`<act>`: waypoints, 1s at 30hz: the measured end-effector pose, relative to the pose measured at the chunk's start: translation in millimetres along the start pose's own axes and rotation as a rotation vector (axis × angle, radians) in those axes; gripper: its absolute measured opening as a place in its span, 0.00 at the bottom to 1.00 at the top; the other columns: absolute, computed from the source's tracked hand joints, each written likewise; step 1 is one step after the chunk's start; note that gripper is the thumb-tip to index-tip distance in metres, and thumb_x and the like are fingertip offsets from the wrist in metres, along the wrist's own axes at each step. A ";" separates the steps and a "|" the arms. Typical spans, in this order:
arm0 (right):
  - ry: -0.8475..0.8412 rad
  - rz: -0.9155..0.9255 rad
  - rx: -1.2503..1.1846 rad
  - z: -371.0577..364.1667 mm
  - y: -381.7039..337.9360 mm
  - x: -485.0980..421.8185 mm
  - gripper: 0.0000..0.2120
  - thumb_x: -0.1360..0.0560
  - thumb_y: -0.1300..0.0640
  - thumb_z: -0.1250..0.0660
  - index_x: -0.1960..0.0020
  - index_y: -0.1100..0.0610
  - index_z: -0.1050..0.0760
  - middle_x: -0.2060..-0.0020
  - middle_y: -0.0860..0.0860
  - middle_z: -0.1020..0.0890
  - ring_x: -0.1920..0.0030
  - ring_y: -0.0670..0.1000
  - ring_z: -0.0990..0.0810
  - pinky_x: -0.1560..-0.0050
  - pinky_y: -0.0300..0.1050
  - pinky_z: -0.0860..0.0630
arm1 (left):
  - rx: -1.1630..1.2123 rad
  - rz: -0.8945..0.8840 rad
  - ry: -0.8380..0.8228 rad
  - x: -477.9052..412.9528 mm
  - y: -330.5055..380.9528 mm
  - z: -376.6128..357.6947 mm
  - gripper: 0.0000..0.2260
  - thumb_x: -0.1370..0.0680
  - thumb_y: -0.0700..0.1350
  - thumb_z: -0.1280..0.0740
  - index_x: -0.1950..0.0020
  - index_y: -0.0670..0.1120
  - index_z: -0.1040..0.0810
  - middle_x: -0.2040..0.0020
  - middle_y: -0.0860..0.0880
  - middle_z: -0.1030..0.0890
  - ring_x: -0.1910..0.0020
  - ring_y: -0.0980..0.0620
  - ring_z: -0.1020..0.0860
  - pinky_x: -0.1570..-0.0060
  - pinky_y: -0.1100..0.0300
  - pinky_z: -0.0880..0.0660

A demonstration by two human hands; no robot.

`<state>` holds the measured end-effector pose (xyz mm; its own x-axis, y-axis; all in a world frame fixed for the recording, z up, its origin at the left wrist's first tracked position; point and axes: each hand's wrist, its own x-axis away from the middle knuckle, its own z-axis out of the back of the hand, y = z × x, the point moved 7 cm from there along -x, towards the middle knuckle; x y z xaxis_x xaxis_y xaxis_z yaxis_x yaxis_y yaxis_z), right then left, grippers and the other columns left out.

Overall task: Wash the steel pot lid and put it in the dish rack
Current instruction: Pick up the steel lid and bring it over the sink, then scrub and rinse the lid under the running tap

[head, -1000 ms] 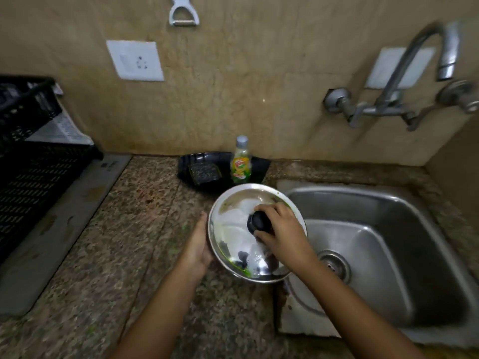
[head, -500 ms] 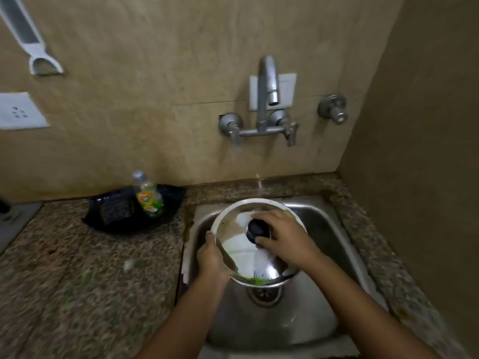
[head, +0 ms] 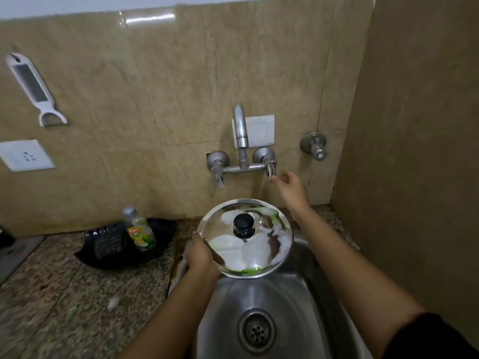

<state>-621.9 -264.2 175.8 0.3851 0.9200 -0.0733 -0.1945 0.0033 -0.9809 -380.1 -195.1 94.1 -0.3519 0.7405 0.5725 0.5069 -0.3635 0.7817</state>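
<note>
The steel pot lid [head: 259, 251] with a black knob is tilted toward me above the steel sink [head: 293, 314], smeared with white foam and green soap. My left hand [head: 201, 255] grips its left rim. My right hand [head: 291, 186] is raised to the wall tap [head: 242, 141], fingers apart and touching the tap's right lever [head: 270, 171]. No water is visible at the spout. The dish rack is out of view.
A dish-soap bottle [head: 138, 230] stands in a black tray [head: 124, 246] holding a scrubber on the granite counter [head: 64, 301] left of the sink. A peeler [head: 33, 89] hangs on the tiled wall above a socket [head: 24, 155]. A side wall closes in the right.
My right hand left the lid's knob and rose to the tap's right lever. The lid moved from over the counter to above the sink, now held by my left hand alone.
</note>
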 end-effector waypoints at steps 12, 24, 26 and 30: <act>0.162 0.041 0.159 -18.8 -19.7 -19.1 0.16 0.21 0.47 0.40 0.62 0.55 0.27 0.67 0.52 0.23 0.63 0.54 0.25 0.69 0.43 0.38 | -0.057 -0.053 -0.028 -2.0 21.0 2.9 0.20 0.19 0.52 0.40 0.41 0.35 0.24 0.47 0.38 0.21 0.51 0.39 0.22 0.47 0.49 0.24; -0.006 -0.044 0.071 -14.6 -3.2 -1.1 0.17 0.20 0.51 0.41 0.42 0.62 0.23 0.50 0.52 0.20 0.48 0.53 0.22 0.55 0.43 0.30 | -0.134 -0.041 -0.029 -5.9 19.3 1.8 0.19 0.20 0.54 0.39 0.45 0.38 0.24 0.51 0.39 0.21 0.55 0.41 0.23 0.54 0.52 0.27; -0.073 0.021 0.193 -12.1 7.9 15.3 0.18 0.20 0.54 0.42 0.32 0.56 0.29 0.39 0.49 0.23 0.42 0.51 0.24 0.46 0.45 0.29 | -0.146 -0.034 -0.031 -9.8 17.5 1.6 0.18 0.20 0.54 0.39 0.46 0.38 0.24 0.49 0.38 0.21 0.55 0.41 0.23 0.54 0.51 0.27; -0.331 0.196 0.528 -27.3 14.4 42.2 0.18 0.20 0.61 0.43 0.35 0.45 0.28 0.57 0.42 0.20 0.63 0.39 0.22 0.61 0.36 0.26 | -0.154 -0.029 -0.022 -11.0 17.8 -3.5 0.20 0.20 0.53 0.40 0.43 0.36 0.24 0.45 0.36 0.20 0.49 0.38 0.22 0.45 0.48 0.25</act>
<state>-583.9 -236.0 153.6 0.0155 0.9949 -0.0992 -0.6825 -0.0620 -0.7283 -370.0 -211.7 102.5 -0.3466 0.7631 0.5454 0.3695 -0.4234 0.8272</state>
